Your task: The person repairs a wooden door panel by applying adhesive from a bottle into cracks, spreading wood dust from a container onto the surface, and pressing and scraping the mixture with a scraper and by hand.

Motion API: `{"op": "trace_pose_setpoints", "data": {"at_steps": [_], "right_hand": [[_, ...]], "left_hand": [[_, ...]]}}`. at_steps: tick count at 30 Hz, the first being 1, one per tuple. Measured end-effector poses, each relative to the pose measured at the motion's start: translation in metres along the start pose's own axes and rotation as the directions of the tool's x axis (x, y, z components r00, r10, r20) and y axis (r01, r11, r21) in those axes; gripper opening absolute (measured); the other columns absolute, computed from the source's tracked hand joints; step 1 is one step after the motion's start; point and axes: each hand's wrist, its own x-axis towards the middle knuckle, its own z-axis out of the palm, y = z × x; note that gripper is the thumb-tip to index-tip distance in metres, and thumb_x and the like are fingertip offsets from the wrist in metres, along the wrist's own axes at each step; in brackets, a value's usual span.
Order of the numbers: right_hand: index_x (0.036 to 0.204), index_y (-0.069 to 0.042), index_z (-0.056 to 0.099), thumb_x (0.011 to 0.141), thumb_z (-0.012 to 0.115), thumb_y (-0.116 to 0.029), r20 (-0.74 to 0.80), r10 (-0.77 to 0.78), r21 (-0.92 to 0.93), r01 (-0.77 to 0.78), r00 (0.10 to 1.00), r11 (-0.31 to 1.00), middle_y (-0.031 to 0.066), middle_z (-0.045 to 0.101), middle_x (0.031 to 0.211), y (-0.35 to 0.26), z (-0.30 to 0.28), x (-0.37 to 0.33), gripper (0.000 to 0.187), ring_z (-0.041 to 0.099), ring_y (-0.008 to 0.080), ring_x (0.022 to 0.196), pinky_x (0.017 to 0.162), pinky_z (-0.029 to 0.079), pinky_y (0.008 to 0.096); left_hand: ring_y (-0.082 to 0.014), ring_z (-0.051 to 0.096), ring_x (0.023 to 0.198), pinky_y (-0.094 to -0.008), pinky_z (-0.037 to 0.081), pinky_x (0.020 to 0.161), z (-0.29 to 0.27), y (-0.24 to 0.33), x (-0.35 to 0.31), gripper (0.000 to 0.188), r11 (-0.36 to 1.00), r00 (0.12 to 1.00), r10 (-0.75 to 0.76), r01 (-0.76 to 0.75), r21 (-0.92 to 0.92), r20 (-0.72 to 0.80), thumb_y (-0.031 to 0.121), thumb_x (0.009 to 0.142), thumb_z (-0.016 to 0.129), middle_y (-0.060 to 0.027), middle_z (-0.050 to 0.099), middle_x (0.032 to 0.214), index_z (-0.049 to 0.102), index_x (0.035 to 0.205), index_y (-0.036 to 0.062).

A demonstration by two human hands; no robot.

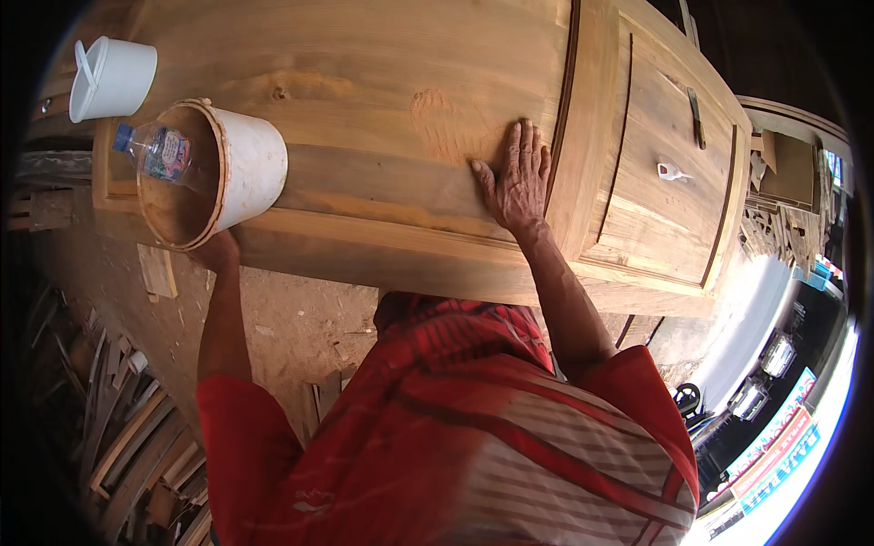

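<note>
- The right hand [516, 177] lies flat on a big wooden box [382, 82] in the middle of the frame. Its fingers are spread out & it holds nothing, so the grip is wide.
- Just above the hand, the wood has a rough, paler patch [446, 123].
- The left hand [217, 250] is at the left of the frame, under a white bucket [246, 164]. It touches the bucket's bottom rim. I can't tell how tight that grip is, since the bucket hides the fingers.
- The bucket is tipped on its side vs. the box. Its open mouth faces the left, & the inside looks brown.
- A clear plastic bottle [159, 153] w/ a blue cap sticks out of the bucket's mouth.
- A second white bucket [114, 77] w/ a handle sits in the upper left of the frame.
- A small white tool [672, 171] lies on the box panel at the right.
- Wood scraps [127, 437] are piled on the dirt floor at the lower left.
- The person wears a red striped shirt [473, 437].
</note>
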Motion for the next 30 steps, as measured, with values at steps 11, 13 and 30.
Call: {"op": "trace_pose_setpoints", "data": {"at_steps": [11, 13, 30], "right_hand": [[0.164, 0.006, 0.02, 0.101, 0.052, -0.069, -0.067, -0.011, -0.046, 0.008, 0.998, 0.999, 0.0287, 0.02, 0.171, 0.003, 0.001, 0.004, 0.103, 0.019, 0.042, 0.16, 0.128, 0.015, 0.0579], [0.164, 0.006, 0.02, 0.102, 0.054, -0.064, -0.026, -0.01, 0.007, 0.011, 1.0, 1.0, 0.0287, 0.021, 0.171, 0.009, -0.005, 0.0, 0.099, 0.019, 0.0424, 0.16, 0.128, 0.017, 0.0571], [0.165, 0.004, 0.019, 0.103, 0.046, -0.068, -0.049, 0.025, -0.106, -0.03, 0.999, 0.994, 0.0252, 0.018, 0.173, 0.002, 0.007, -0.006, 0.099, 0.014, 0.0393, 0.162, 0.13, 0.012, 0.0553]], "left_hand": [[-0.044, 0.062, 0.124, -0.057, 0.047, 0.102, -0.003, 0.003, -0.006, 0.071, 0.994, 0.987, 0.063, -0.077, -0.084, -0.149, 0.058, 0.097, 0.061, -0.0217, 0.066, 0.139, 0.063, 0.139, 0.0004], [-0.0439, 0.061, 0.126, -0.0572, 0.047, 0.103, -0.002, 0.006, -0.002, 0.072, 0.986, 0.988, 0.062, -0.083, -0.148, -0.141, 0.058, 0.098, 0.059, -0.0217, 0.065, 0.14, 0.063, 0.14, 0.0004], [-0.0432, 0.055, 0.134, -0.0578, 0.042, 0.109, 0.011, -0.006, 0.004, 0.076, 0.999, 0.997, -0.046, 0.044, -0.029, -0.069, 0.061, 0.096, 0.058, -0.0213, 0.057, 0.151, 0.056, 0.148, 0.0054]]}}
